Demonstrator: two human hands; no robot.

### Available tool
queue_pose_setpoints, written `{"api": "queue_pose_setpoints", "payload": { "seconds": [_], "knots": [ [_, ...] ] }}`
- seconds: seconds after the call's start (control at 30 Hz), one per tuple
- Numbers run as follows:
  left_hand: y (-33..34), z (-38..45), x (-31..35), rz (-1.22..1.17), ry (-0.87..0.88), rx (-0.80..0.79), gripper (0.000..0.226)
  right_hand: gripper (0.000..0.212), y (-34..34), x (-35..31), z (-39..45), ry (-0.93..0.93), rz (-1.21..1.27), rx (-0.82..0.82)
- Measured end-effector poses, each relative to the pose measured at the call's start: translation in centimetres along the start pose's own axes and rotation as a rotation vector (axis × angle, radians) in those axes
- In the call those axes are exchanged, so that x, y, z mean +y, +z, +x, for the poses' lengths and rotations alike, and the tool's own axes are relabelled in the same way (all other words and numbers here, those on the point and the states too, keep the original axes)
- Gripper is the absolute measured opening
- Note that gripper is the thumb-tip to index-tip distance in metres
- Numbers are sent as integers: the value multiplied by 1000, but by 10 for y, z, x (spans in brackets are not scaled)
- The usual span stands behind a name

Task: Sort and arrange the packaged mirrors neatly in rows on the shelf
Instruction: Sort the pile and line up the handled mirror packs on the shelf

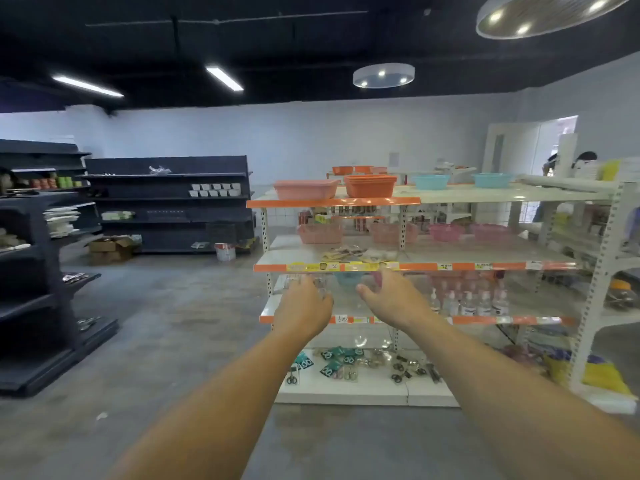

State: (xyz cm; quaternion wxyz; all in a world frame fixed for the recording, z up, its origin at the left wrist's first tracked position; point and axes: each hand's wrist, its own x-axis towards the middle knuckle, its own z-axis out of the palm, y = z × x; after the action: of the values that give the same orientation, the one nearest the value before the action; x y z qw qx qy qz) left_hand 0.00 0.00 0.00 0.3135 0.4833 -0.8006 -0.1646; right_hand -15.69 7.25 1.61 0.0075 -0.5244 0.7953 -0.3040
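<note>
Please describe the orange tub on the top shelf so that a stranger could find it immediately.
Find the white shelf unit with orange edge strips. On its top board stand plastic basins. The orange tub is second from the left, between a paler pink tub and a blue basin; it alone is deep orange and rectangular.

Two hands, the left hand (303, 301) and the right hand (391, 296); two blue basins (431, 181); four pink baskets (320, 233).

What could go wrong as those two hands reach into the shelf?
The left hand and right hand reach under the orange shelf edge, so a knuckle might knock it. The loose packets lying near that edge could slide off. The clear bottles beside the right hand might topple.
</note>
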Motion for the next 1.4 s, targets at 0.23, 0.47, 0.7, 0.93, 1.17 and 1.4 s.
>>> {"api": "queue_pose_setpoints", "payload": {
  "seconds": [0.23, 0.47, 0.7, 0.93, 1.17, 1.4],
  "knots": [
    [18, 76, -28, 27, 9, -45, 43, 72, 35, -4, 63, 60, 17, -20],
    [32, 164, -44, 6, 40, -46, 45, 74, 61, -10, 142, 78, -13, 33],
    [90, 231, -57, -26, 52, -129, 48, 73, 98, 26, 215, 99, -3, 2],
    [146, 305, -45, 11, 13, -151, 48, 66, 119, 79, 303, 92, 5, -24],
    [186, 368, -37, 31, -25, -126, 38, 67, 131, 112, 383, 101, 7, -68],
    [219, 439, -51, 21, -33, -124, 43, 68, 164, 127, 453, 98, 3, -94]
  ]
}}
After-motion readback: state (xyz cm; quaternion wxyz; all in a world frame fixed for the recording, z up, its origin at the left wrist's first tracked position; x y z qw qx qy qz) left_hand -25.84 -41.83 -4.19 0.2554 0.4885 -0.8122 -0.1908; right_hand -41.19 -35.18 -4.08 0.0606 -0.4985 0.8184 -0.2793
